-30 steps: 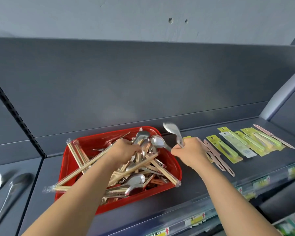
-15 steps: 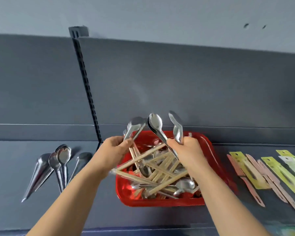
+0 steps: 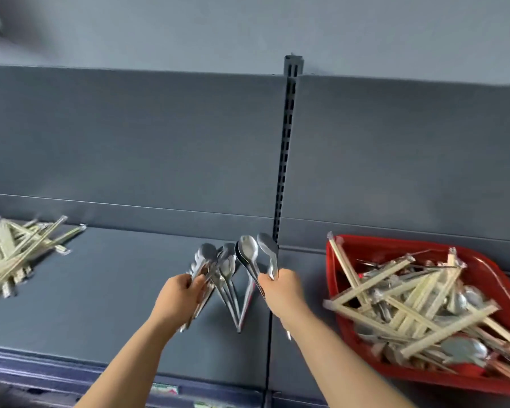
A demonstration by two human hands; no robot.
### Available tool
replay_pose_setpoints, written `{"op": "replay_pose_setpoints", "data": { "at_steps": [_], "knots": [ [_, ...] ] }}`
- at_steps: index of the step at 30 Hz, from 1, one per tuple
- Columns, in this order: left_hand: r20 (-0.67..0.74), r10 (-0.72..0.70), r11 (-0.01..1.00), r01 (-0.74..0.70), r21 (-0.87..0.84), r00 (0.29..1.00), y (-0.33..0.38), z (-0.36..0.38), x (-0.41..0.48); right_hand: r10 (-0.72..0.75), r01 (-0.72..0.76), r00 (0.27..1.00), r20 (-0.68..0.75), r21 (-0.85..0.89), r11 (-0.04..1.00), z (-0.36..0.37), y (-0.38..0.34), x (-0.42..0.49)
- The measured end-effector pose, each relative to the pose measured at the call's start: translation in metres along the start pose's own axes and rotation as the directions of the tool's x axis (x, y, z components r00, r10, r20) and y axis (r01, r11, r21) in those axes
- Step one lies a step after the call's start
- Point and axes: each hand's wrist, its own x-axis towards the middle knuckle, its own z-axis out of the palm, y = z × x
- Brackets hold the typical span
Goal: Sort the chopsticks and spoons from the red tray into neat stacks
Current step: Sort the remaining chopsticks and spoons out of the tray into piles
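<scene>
A dark grey metal shelf (image 3: 100, 290) is seen from above, with the slotted grey upright post (image 3: 286, 148) at its back taken here as the landmark. Small price labels (image 3: 165, 389) are fixed along the shelf's front edge below the post, but their writing is too blurred to be read; no brand can be made out anywhere.

Just left of the post's foot, a cluster of shiny metal spoons (image 3: 227, 278) is laid on the shelf, bowls toward the back panel. In front of these, a few spoons (image 3: 200, 266) are clasped in the left hand (image 3: 178, 298), its fingers curled closed around the handles. A second bunch of steel spoons (image 3: 252, 254) is gripped in the right hand (image 3: 280, 293), whose fingers are wrapped tight about the handles, the bowls raised beside the post's base.

To the right of the post, the red plastic tray (image 3: 351, 248) is set on the shelf, heaped with pale wooden chopsticks in clear wrappers (image 3: 395, 293) and more spoons mixed among them; its right side is cut off by the frame edge. Far to the left of the post, a loose pile of wrapped chopsticks (image 3: 18, 248) is spread on the shelf, partly cut off and smeared by motion blur.
</scene>
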Motion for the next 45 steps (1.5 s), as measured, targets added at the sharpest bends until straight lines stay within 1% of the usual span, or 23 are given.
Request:
{"op": "replay_pose_setpoints", "data": {
  "at_steps": [3, 6, 11, 14, 16, 19, 23, 25, 28, 30, 32, 34, 37, 39, 41, 42, 45],
  "knots": [
    [0.041, 0.004, 0.999, -0.003, -0.035, 0.999, -0.017, 0.001, 0.010, 0.042, -0.046, 0.998, -0.046, -0.072, 0.996, 0.026, 0.007, 0.001],
    [0.093, 0.007, 1.000, -0.007, 0.007, 0.996, -0.021, 0.006, 0.013, 0.055, -0.066, 0.993, -0.109, -0.106, 0.992, 0.040, 0.008, 0.002],
    [0.062, 0.019, 0.990, -0.027, 0.141, 0.998, -0.022, 0.009, 0.021, 0.065, -0.075, 0.980, -0.187, -0.046, 0.996, 0.051, 0.007, -0.001],
    [0.054, 0.041, 0.986, -0.049, 0.157, 0.998, -0.023, 0.011, 0.023, 0.071, -0.066, 0.975, -0.211, 0.030, 0.997, 0.056, 0.009, -0.002],
    [0.049, 0.063, 0.987, -0.070, 0.142, 0.997, -0.024, 0.012, 0.024, 0.060, -0.062, 0.971, -0.232, -0.003, 0.998, 0.059, 0.009, -0.001],
    [0.042, 0.081, 0.993, -0.085, 0.080, 0.996, -0.028, 0.012, 0.025, 0.037, -0.040, 0.976, -0.214, -0.010, 0.999, 0.059, 0.008, -0.004],
    [0.030, 0.084, 0.996, -0.083, -0.019, 0.996, -0.032, 0.012, 0.024, 0.007, -0.027, 0.972, -0.235, -0.081, 0.996, 0.058, 0.015, -0.011],
    [0.032, 0.089, 0.996, -0.089, -0.018, 0.996, -0.035, 0.010, 0.023, -0.017, -0.005, 0.973, -0.228, -0.096, 0.995, 0.059, 0.018, -0.015],
    [0.061, 0.093, 0.993, -0.096, 0.063, 0.994, -0.038, 0.004, 0.022, -0.033, 0.011, 0.975, -0.219, -0.103, 0.995, 0.054, 0.018, -0.019],
    [0.062, 0.115, 0.988, -0.121, 0.099, 0.991, -0.036, -0.003, 0.022, -0.032, 0.004, 0.971, -0.236, -0.117, 0.993, 0.046, 0.014, -0.022],
    [0.046, 0.179, 0.980, -0.182, 0.084, 0.983, -0.030, -0.011, 0.021, -0.032, 0.003, 0.968, -0.249, -0.113, 0.994, 0.034, 0.009, -0.023],
    [0.016, 0.249, 0.968, -0.249, 0.016, 0.968, -0.019, -0.022, 0.021, -0.041, 0.023, 0.966, -0.257, -0.073, 0.997, 0.017, -0.002, -0.027],
    [-0.037, 0.326, 0.936, -0.328, -0.125, 0.945, 0.006, -0.039, 0.020, -0.108, 0.118, 0.954, -0.280, 0.019, 0.993, -0.019, -0.016, -0.034],
    [-0.062, 0.365, 0.907, -0.370, -0.203, 0.929, 0.027, -0.047, 0.019, -0.158, 0.191, 0.929, -0.335, 0.067, 0.979, -0.050, -0.025, -0.039],
    [-0.081, 0.402, 0.876, -0.409, -0.255, 0.912, 0.049, -0.050, 0.016, -0.132, 0.203, 0.909, -0.394, 0.145, 0.968, -0.084, -0.027, -0.048],
    [-0.087, 0.425, 0.861, -0.432, -0.269, 0.901, 0.060, -0.047, 0.015, -0.126, 0.206, 0.895, -0.428, 0.146, 0.968, -0.101, -0.026, -0.053],
    [-0.060, 0.501, 0.810, -0.492, -0.318, 0.863, 0.092, -0.027, 0.007, -0.133, 0.188, 0.838, -0.528, 0.051, 0.981, -0.152, -0.005, -0.058]
  ]
}}
